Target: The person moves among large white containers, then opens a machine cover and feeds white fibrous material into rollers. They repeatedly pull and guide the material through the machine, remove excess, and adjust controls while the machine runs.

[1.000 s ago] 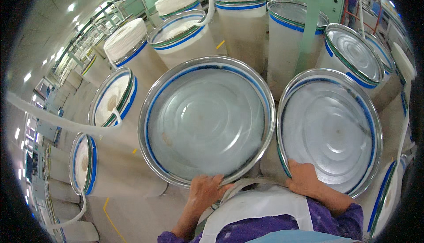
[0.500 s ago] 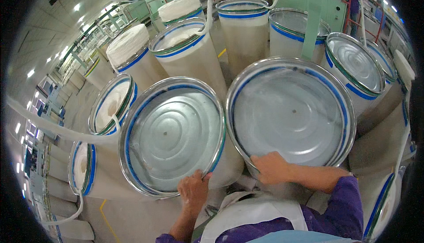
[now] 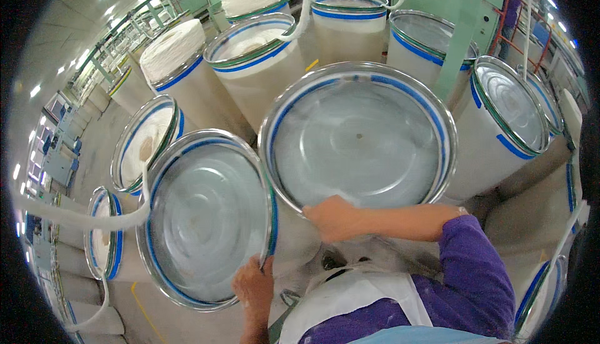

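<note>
Two tall pale sliver cans with metal rims, blue bands and grey disc-shaped tops stand right in front of me. My left hand is closed over the near right rim of the left can. With its fingers wrapped over the near rim, my right hand grips the right can. That arm reaches across to the left. The two cans stand side by side, their rims very close or touching. No sliver shows on either disc.
Behind stand a can with white sliver, a can piled high with coiled sliver and several others. A sliver strand hangs across the left. A green post rises behind the right can. Far right, another person stands by red rails.
Both cans have shifted left with my hands on them. The right can has gone farther, also away from me; the left one is nearer to me.
</note>
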A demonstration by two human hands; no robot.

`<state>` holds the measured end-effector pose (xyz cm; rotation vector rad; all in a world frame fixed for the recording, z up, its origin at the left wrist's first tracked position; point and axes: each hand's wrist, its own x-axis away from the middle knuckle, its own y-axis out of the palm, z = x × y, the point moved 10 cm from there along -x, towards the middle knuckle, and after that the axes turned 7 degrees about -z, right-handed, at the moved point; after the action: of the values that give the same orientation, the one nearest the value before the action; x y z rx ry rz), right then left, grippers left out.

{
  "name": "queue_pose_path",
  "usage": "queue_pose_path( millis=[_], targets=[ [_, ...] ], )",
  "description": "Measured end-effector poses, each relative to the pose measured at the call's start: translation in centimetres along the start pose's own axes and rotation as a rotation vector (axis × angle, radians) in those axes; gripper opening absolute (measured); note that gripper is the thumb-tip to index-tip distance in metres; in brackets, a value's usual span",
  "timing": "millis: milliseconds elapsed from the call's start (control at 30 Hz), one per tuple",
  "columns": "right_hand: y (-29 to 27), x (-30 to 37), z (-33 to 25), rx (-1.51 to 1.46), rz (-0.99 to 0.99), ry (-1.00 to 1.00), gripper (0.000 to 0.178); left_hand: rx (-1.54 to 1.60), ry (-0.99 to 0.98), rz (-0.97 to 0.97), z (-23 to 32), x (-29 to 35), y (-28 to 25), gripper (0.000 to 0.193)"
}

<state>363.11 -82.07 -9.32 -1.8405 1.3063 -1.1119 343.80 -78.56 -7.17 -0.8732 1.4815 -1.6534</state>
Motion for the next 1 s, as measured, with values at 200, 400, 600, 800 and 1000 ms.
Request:
queue_pose_path(
  millis=[200, 400, 600, 800, 1000],
  targets=[
    [0.6, -0.7, -2.5, 0.035, -0.089, -0.278, 0.034, 0.016, -0.002, 0.149, -0.6, -1.9, -3.3, 0.037],
    [2.0, 3.7, -2.2, 0.036, -0.371, -0.597, 0.037, 0.124, 0.174, 0.272, 7.8, -4.0, -4.6, 0.040],
    [-2.2, 6.8, 3.5, 0.263, -0.472, -1.090, 0.016, 0.263, 0.272, -0.129, 20.3, -9.6, 0.5, 0.031],
    [-8.8, 4.0, 10.3, 0.352, -0.257, -1.220, 0.015, 0.444, 0.015, -0.161, 23.9, -13.6, 2.2, 0.023],
    [-16.5, -0.4, 17.7, 0.177, 0.222, -1.461, 0.030, 0.317, -0.056, 0.064, 26.3, -20.6, 0.7, 0.017]
  ],
)
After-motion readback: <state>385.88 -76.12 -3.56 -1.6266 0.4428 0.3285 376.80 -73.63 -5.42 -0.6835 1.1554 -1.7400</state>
